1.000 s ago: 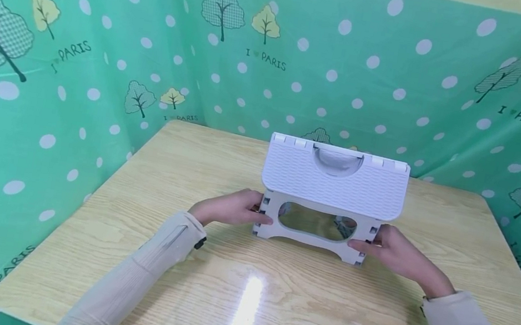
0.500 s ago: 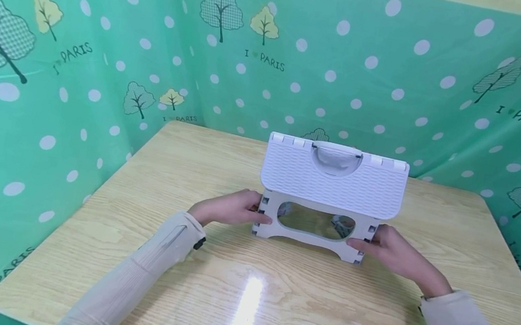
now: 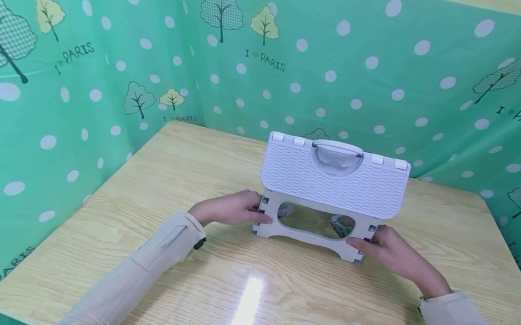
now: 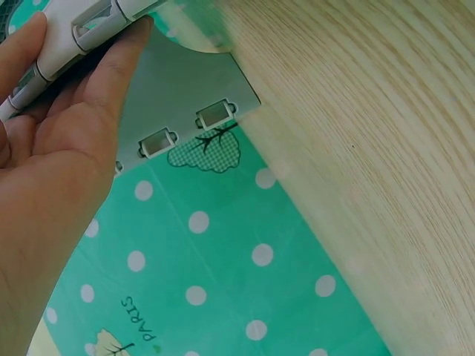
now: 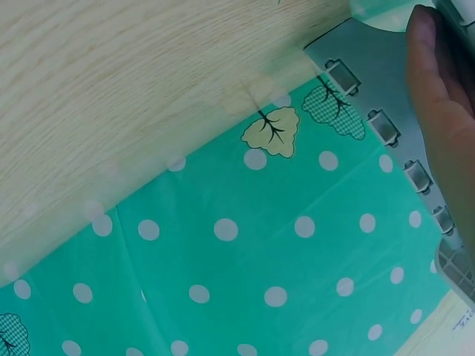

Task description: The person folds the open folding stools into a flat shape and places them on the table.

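A white folding step stool (image 3: 289,175) stands on the table with its textured front top half sloping toward me. A carry handle (image 3: 339,145) sticks up at the middle of its top ridge. My left hand (image 3: 232,208) grips the left edge of the front leg panel (image 3: 311,240), thumb in front and fingers behind. At the opposite edge my right hand (image 3: 400,253) holds the same panel in a like way. In the left wrist view the rear leg panel (image 4: 185,89), with slots along its edge, stands apart from the front one. The right wrist view hides most fingertips.
The wood-grain table (image 3: 201,288) reaches out on all sides of the stool, with a glossy light streak in front. A green dotted curtain (image 3: 305,68) printed with trees encloses the left, back and right.
The handle at the stool's top ridge has come up a little and shows more above the edge. Both hands stay on the leg panel, almost unmoved.
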Available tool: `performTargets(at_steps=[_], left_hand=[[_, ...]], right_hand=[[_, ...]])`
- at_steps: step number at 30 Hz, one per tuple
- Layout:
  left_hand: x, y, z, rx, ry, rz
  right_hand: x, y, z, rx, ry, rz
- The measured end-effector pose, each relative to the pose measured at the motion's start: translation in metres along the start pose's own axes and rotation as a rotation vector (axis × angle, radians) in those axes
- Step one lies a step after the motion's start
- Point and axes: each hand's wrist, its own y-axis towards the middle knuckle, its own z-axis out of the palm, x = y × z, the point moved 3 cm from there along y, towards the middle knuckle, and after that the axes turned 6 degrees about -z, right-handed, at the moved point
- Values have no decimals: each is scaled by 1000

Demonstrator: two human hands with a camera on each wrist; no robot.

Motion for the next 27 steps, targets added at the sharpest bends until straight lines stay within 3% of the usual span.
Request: performTargets(at_steps=[11, 21, 27], left_hand=[[-2, 0, 0, 9, -1, 1], [-3, -1, 0, 15, -14, 11], [-3, -1, 0, 16, -9, 13]], right_hand=[[4, -1, 0, 11, 27, -47], [4, -1, -1, 20, 31, 12], [3, -2, -1, 26, 53, -7]])
